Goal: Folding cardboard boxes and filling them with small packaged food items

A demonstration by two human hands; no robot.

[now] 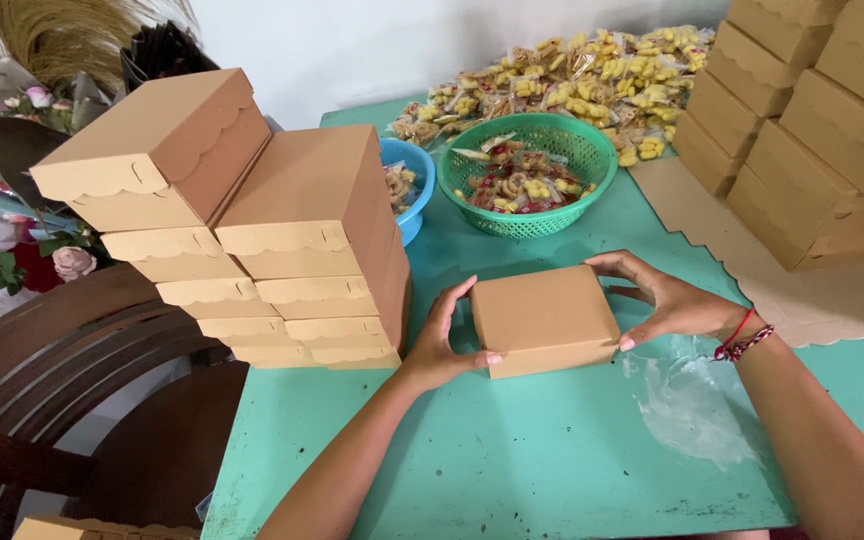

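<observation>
While both hands press its sides, small kraft box sits closed on green table. Left hand fingers curled round left edge, thumb at front corner; right hand grasps right edge. Green basket holds wrapped snack packets; blue bowl holds few more, half hidden behind stacked kraft boxes. Box contents unseen. Right-hand box stack cut off by frame.

Green table stands against a plain white wall. Dark wooden chair at its left edge. Soft, even light.
</observation>
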